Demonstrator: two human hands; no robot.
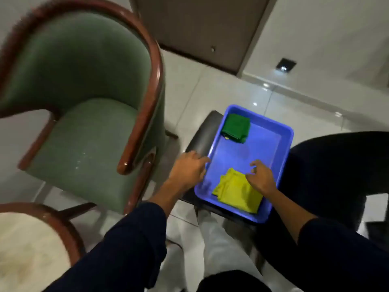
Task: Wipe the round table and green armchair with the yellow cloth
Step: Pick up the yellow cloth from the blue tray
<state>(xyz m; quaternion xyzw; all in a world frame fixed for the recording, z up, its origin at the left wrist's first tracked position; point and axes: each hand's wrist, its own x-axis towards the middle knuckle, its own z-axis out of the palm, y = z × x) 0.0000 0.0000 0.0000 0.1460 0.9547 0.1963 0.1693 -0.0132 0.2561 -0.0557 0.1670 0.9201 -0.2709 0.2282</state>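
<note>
Right hand (262,180) fingers (255,164) loosely curled, thumb and forefinger parted, heel of the hand lying on the upper edge of the yellow cloth (237,191); motion blur makes it hard to say whether any fold is pinched, so cannot tell whether the grip is closed on it. Left hand (188,169) fingers (203,160) spread and relaxed, tips resting on the left rim of the blue tray (282,142), gripping nothing. Yellow cloth lies crumpled in the tray's near corner, its right edge hidden under the right wrist. A folded green cloth (236,127) sits in the far corner, well apart from the yellow one. The tray rests on a dark seat (205,135), mostly covered by the tray, outline unclear. Both forearms in dark sleeves (130,245), cut off at the bottom edge. Left of the tray stands the green armchair (84,98) with a wood frame, blurred along its back, pale specks on the seat cushion. The round table (27,239) shows only as a quarter at the lower left corner, pale top with wood rim, the surface otherwise out of frame. Glossy white tile floor (231,93) beyond; a dark shape at right is unreadable.
</note>
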